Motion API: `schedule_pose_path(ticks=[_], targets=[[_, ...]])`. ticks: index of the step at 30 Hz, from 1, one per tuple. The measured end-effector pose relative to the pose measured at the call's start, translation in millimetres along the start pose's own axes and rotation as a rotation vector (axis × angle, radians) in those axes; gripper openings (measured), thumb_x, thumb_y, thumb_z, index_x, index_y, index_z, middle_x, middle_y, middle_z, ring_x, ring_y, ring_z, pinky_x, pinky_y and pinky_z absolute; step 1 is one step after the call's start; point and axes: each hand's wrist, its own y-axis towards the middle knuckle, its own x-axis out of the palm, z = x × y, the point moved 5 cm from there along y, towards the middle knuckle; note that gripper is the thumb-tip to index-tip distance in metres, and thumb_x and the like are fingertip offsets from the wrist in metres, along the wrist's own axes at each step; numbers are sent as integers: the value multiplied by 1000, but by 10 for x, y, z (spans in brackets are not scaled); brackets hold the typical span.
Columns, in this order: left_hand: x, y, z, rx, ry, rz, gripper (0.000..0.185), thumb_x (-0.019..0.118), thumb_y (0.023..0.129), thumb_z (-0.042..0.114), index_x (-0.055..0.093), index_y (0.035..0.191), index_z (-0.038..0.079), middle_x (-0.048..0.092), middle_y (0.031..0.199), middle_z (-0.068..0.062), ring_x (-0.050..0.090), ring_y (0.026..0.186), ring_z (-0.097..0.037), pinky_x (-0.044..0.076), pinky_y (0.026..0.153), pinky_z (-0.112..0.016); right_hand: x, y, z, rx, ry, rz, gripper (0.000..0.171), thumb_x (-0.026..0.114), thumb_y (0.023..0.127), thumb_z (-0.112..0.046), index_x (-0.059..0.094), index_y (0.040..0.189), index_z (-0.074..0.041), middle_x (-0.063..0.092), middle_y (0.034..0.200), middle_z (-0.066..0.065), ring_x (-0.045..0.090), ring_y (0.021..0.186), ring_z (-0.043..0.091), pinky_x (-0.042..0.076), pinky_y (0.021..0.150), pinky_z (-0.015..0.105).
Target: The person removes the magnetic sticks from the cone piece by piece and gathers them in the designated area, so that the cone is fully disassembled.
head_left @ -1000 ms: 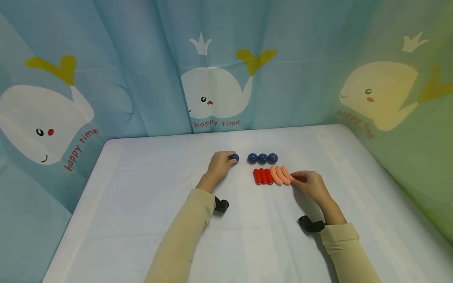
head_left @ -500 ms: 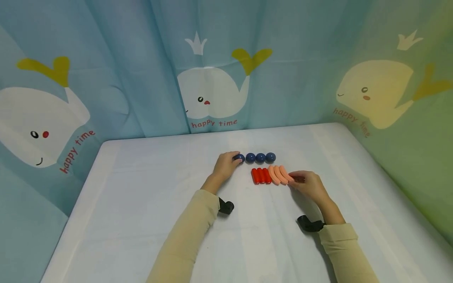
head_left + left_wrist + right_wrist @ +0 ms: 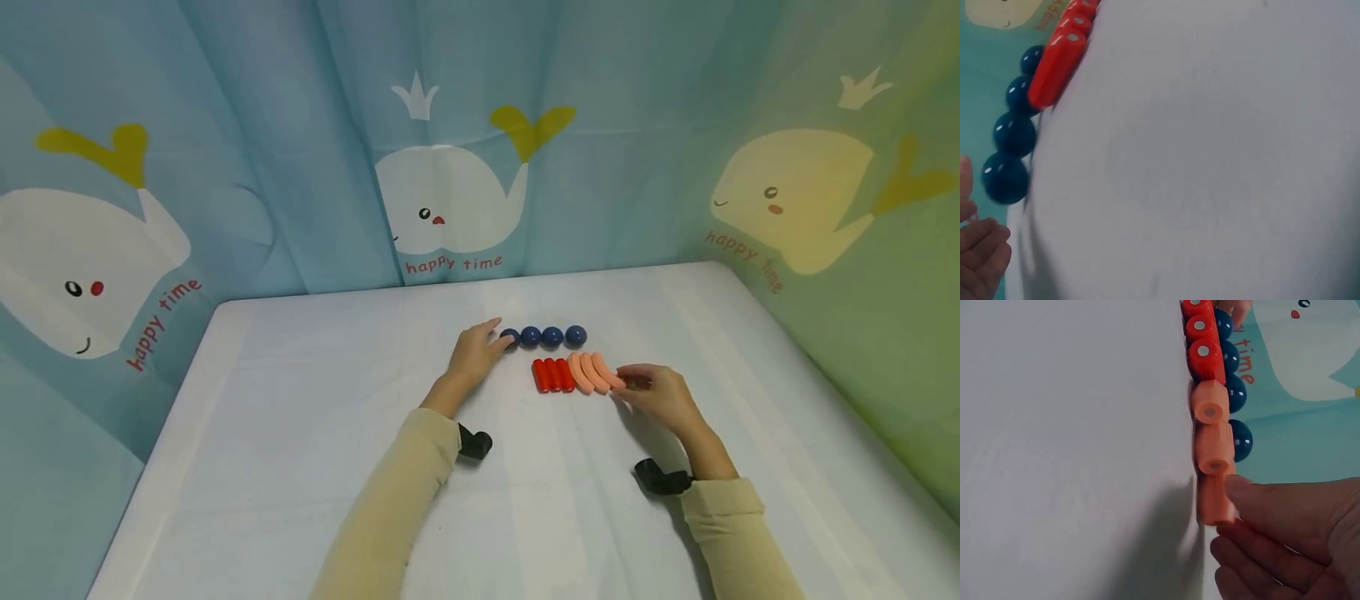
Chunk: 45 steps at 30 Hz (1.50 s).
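Blue balls (image 3: 543, 337) partly hidden by open left hand (image 3: 472, 357), right hand (image 3: 656, 393) pinching peach cylinder (image 3: 606, 372).

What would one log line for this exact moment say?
left hand: fingers straight, touching end blue ball | right hand: fingertips at end peach cylinder | three red cylinders alongside | white table

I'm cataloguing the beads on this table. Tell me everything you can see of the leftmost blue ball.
The leftmost blue ball is a dark navy sphere, glossy like plastic or painted wood. It sits on the white table at the left end of a row of four like balls, close against its neighbour. The left hand has fingertips at its left side; whether they touch is unclear.
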Motion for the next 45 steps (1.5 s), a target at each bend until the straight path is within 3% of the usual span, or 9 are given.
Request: schedule_pose_path(ticks=[5,8,13,17,22,27,33,37,45], targets=[[-509,-356,-94,70,-32,80,42,54,94,26,53,128,3,56,122,-14,53,112,-26,38,96,-37,-152,-198,13,-59,-28,93,37,65,87,-18,60,113,8,60,109,25,55,101,41,45,83,48],[-923,-814,-132,141,-56,138,34,58,92,19,59,121,3,61,115,-12,56,106,-25,44,89,-41,-280,-429,50,-80,-52,172,34,65,87,-19,62,110,6,62,105,23,60,96,34,48,79,28],[-1479,-1695,-246,187,-38,255,19,63,87,9,69,106,8,67,103,-2,61,96,-18,48,81,-31,-458,-855,124,-19,-52,257,31,65,87,-22,65,106,3,66,100,17,54,85,-8,38,68,5],[-1730,-2185,-373,188,-23,399,19,66,82,-2,71,98,8,69,95,0,62,87,-9,45,76,-13,-512,-1082,254,55,0,304,32,64,88,-24,66,106,1,68,94,4,46,81,-20,39,64,6],[-1861,-2503,-536,128,-76,545,23,65,78,-13,70,96,0,69,90,-7,61,85,2,45,72,-9,-418,-1117,550,121,96,330,34,63,88,-29,66,108,-2,66,93,-13,55,78,-11,44,61,9],[-1889,-2444,-544,140,-26,595,21,65,79,-10,70,97,-1,69,91,-8,61,85,-1,43,75,-9,-393,-987,627,118,30,392,35,62,87,-36,68,106,-7,67,92,-9,58,80,-5,48,63,18],[-1743,-1859,-215,182,253,495,23,62,87,9,66,108,1,66,103,-13,60,97,-28,47,83,-38,-356,-601,-400,-89,-48,427,36,61,89,-20,59,114,7,55,114,29,47,107,46,36,84,58],[-1427,-1444,-42,211,401,442,35,58,91,17,58,120,-2,58,118,-19,54,108,-34,42,88,-50,115,-280,-939,-237,-141,366,49,62,88,-21,48,128,4,42,130,30,34,119,49,23,93,66],[-697,-1166,-99,-47,619,140,66,42,94,49,18,148,19,4,151,-18,-7,135,-38,3,100,-65,1035,1,-1392,-207,-430,99,74,49,88,-54,26,146,-15,16,148,22,6,132,48,8,94,72]])
